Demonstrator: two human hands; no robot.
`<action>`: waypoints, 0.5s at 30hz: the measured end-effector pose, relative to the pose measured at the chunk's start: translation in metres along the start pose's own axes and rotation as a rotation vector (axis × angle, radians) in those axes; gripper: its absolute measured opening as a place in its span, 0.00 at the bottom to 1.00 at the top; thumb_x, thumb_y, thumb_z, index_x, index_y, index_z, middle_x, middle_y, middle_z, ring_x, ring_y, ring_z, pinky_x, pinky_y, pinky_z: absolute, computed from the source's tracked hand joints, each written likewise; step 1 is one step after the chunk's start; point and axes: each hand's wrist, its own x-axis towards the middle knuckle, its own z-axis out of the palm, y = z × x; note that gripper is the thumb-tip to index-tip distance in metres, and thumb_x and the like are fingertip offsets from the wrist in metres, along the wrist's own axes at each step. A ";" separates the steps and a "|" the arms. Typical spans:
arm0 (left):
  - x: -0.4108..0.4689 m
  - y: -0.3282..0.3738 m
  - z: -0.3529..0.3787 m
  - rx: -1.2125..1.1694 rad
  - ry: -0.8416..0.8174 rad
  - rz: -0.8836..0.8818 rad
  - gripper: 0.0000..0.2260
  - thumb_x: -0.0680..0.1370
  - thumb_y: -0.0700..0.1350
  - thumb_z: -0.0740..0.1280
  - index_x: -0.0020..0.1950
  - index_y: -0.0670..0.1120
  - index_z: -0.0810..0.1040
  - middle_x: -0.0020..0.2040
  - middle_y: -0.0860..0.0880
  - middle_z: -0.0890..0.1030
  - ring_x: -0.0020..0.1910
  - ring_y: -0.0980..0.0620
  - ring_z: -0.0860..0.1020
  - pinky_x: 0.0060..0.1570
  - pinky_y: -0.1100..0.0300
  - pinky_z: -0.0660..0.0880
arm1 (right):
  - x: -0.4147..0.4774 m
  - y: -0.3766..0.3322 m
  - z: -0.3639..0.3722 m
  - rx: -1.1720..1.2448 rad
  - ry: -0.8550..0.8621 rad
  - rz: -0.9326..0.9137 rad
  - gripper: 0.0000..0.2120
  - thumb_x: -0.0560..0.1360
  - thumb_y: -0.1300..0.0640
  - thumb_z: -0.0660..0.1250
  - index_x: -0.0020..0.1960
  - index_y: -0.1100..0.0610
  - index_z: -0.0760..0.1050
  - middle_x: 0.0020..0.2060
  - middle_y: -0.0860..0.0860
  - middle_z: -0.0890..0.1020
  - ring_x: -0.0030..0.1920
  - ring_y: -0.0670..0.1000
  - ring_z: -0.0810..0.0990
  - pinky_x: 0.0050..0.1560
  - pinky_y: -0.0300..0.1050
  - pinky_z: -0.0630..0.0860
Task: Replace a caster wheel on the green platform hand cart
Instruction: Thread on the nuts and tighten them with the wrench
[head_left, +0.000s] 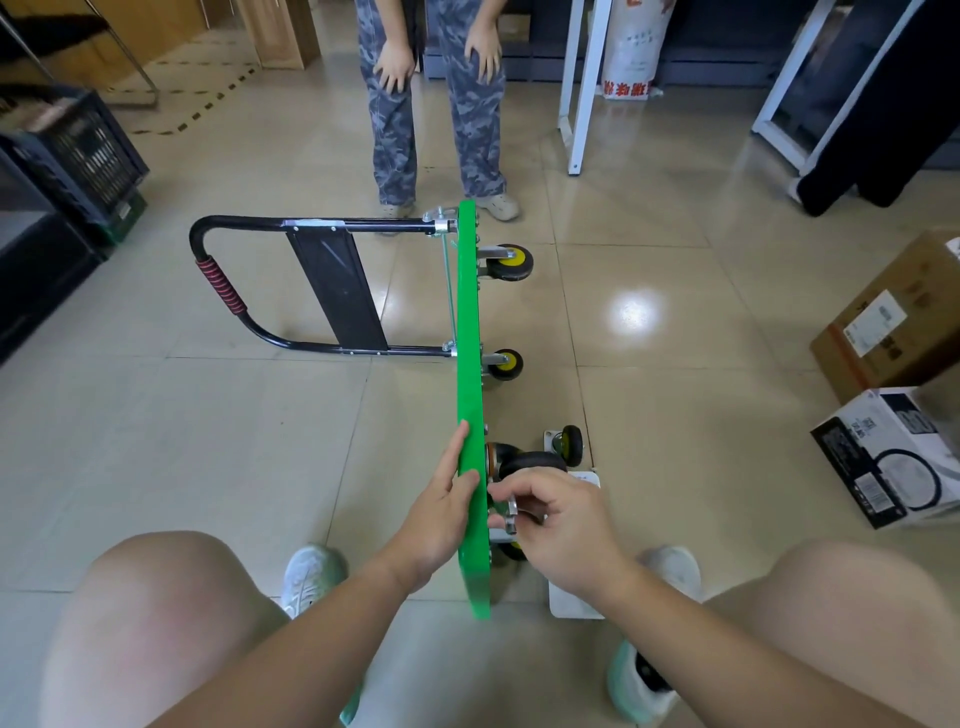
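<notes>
The green platform cart (469, 332) stands on its edge on the tiled floor, its black handle (228, 291) folded out to the left. Two yellow-hubbed casters (511, 262) (505, 365) stick out on the right side. My left hand (441, 514) holds the platform's near edge, fingers flat on its left face. On the right face my right hand (550, 525) pinches a small metal part (511, 512) at a caster plate near the bottom. A black caster (524, 462) sits just above that hand. A loose caster wheel (569, 444) lies on the floor beside it.
A person in camouflage trousers (441, 119) stands beyond the cart. Cardboard boxes (893, 332) and a black-and-white box (893, 457) lie at the right. Black crates (78, 156) stand at the left. A white tray (571, 600) lies by my right foot. White frame legs (576, 104) stand behind.
</notes>
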 end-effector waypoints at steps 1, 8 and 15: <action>0.000 -0.001 0.000 0.004 0.003 0.006 0.25 0.87 0.44 0.54 0.73 0.74 0.56 0.65 0.61 0.76 0.49 0.71 0.79 0.47 0.74 0.73 | 0.001 -0.001 0.001 0.012 -0.005 0.016 0.09 0.68 0.64 0.67 0.46 0.61 0.84 0.43 0.52 0.84 0.44 0.43 0.84 0.48 0.36 0.81; 0.001 -0.004 0.001 0.049 0.038 0.008 0.24 0.86 0.51 0.56 0.67 0.84 0.56 0.73 0.63 0.72 0.67 0.65 0.74 0.71 0.59 0.69 | 0.033 -0.005 0.004 0.046 -0.033 0.154 0.21 0.67 0.67 0.78 0.41 0.40 0.81 0.40 0.45 0.84 0.43 0.48 0.84 0.50 0.46 0.82; 0.001 -0.006 -0.002 0.092 0.030 0.020 0.27 0.87 0.49 0.54 0.69 0.84 0.54 0.73 0.71 0.65 0.67 0.72 0.68 0.68 0.62 0.67 | 0.089 0.007 -0.003 0.125 -0.105 0.326 0.15 0.69 0.66 0.77 0.45 0.47 0.81 0.43 0.49 0.86 0.46 0.52 0.85 0.53 0.51 0.83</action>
